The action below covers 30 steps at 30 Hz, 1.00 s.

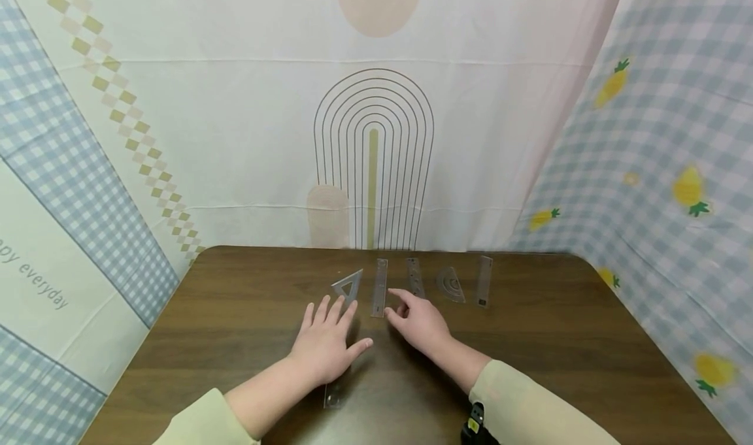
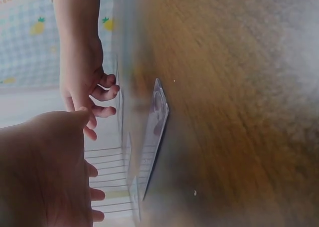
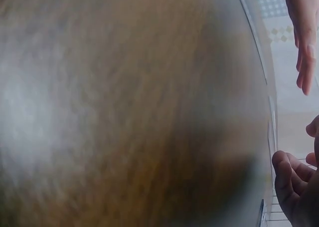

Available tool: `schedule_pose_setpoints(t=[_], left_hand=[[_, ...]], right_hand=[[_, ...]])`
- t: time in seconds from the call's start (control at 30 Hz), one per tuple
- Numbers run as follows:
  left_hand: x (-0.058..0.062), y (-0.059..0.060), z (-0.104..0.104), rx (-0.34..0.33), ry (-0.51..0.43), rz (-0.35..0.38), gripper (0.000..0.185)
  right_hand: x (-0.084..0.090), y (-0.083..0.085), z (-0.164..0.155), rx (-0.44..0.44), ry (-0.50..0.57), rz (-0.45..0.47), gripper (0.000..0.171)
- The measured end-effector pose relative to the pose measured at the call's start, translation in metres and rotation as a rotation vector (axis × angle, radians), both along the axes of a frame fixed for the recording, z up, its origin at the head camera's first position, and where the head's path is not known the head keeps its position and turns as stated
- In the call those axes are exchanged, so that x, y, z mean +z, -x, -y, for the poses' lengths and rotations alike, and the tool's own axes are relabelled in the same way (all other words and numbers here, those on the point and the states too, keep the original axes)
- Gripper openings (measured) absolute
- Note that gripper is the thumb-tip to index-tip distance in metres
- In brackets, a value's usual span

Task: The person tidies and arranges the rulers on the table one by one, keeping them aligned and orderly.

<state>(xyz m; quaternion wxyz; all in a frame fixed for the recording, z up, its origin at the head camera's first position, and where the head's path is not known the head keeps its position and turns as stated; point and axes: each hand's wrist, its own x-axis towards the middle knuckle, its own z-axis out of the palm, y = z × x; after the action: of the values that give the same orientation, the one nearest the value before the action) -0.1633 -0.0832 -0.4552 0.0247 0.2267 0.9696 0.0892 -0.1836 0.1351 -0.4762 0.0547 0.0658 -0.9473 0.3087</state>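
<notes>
My left hand [image 1: 322,348] hovers palm down with fingers spread above a clear ruler [image 2: 153,129]; only the near end of that ruler shows past the wrist in the head view. Just beyond these fingertips lies a clear triangular set square [image 1: 349,285]. My right hand [image 1: 420,322] has loosely bent fingers and nothing between them. Its index finger and thumb tips come close to the right edge of another clear ruler [image 1: 379,288], which lies lengthwise away from me.
Farther right on the brown wooden table [image 1: 541,347] lie a clear ruler with cut-out shapes [image 1: 414,275], a clear protractor [image 1: 451,285] and one more clear ruler [image 1: 484,280]. A patterned cloth [image 1: 259,138] hangs behind the table's back edge.
</notes>
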Motion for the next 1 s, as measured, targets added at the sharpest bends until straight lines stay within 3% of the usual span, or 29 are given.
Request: schedule_pose_setpoints(t=[0.23,0.53,1.0], left_hand=[[0.001,0.006,-0.002,0.013,-0.002,0.002,0.081],[0.000,0.023,-0.010,0.048,0.044,-0.015,0.082],[-0.005,0.044,-0.028,0.082,0.084,-0.004,0.084]], right_hand=[[0.000,0.010,-0.005,0.001,-0.093,-0.024,0.045],[-0.003,0.027,-0.010,-0.028,-0.210,-0.046,0.048],[-0.008,0.058,-0.028,0.038,-0.408,-0.096,0.056]])
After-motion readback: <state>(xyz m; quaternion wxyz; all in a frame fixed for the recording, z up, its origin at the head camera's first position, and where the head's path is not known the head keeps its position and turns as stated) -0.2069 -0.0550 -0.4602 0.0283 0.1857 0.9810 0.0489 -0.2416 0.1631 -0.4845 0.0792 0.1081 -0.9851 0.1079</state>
